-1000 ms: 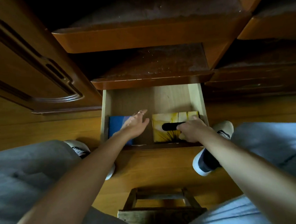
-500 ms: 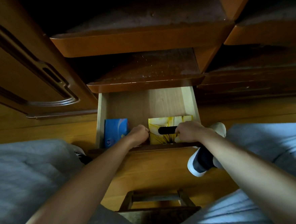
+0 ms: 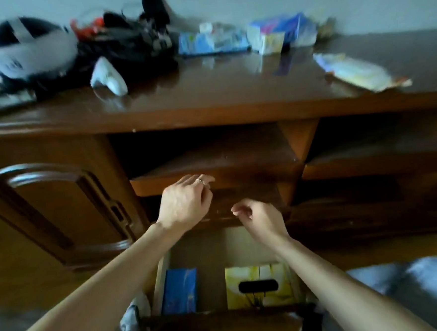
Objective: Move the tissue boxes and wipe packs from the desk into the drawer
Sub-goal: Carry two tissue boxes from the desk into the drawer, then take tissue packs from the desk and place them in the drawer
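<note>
The open drawer (image 3: 158,280) at the bottom holds a blue tissue box (image 3: 180,290) on the left and a yellow tissue box (image 3: 257,286) with a dark slot on the right. My left hand (image 3: 185,202) and my right hand (image 3: 261,219) hover empty above the drawer, in front of the shelves, fingers loosely curled. On the desk top (image 3: 207,88) lie a blue wipe pack (image 3: 211,43), a blue and white tissue box (image 3: 280,33) and a pale wipe pack (image 3: 361,71) at the right.
A white headset (image 3: 31,51), a white controller (image 3: 108,77) and black tangled gear (image 3: 131,39) crowd the desk's left side. A cabinet door (image 3: 52,210) stands left of the open shelves (image 3: 212,163). My grey-clad knee (image 3: 414,286) is at the lower right.
Both hands have let go of the yellow tissue box in the drawer and risen above it. My view has tilted up, bringing the desk top into sight.
</note>
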A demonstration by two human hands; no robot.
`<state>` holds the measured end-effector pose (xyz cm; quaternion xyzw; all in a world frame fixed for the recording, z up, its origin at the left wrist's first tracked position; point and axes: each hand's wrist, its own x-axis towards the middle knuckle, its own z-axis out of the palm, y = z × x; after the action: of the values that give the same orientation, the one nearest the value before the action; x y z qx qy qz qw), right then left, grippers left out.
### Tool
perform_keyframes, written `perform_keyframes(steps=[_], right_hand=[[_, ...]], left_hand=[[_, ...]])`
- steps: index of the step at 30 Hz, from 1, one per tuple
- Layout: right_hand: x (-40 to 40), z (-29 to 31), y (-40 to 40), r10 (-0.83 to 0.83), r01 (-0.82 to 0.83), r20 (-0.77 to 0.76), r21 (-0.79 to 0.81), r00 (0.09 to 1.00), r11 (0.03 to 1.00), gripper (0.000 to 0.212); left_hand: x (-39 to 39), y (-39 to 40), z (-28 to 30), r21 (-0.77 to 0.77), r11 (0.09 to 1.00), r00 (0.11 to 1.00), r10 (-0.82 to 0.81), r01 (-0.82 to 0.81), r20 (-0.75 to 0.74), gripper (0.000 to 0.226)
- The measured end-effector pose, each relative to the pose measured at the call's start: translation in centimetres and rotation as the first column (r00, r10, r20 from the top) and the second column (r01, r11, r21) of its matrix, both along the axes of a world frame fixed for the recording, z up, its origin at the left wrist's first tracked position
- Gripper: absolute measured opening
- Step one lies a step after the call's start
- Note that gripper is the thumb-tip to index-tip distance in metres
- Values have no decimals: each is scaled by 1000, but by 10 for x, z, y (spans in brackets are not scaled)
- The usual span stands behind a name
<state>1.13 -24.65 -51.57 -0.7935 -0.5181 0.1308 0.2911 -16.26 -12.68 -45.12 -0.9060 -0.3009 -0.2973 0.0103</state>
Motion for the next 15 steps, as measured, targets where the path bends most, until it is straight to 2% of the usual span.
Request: perform_keyframes(steps=[3,5,7,10,13,15], right_hand=[[24,76,14,-67,37,117,242,991,970,13],[41,125,18,-123,34,224,365,967,930,13],[55,163,20,-124,-9,326,379,937,925,12],[65,189,17,-11,-187,482,361,876,914,9],[71,204,27,-10,-298,531,490,847,819,9],[86,219,44,-94,-254,540,534,836,806,8]], left_hand=[[19,17,70,162,987,990,-48,26,133,22],[32,24,107,198,980,982,-47,10,183,10],[45,28,133,221,975,983,-66,27,170,9],[66,39,164,264,962,983,-112,70,148,15],[95,63,189,193,981,987,-43,13,154,18],[117,86,200,78,997,991,13,-24,136,23]])
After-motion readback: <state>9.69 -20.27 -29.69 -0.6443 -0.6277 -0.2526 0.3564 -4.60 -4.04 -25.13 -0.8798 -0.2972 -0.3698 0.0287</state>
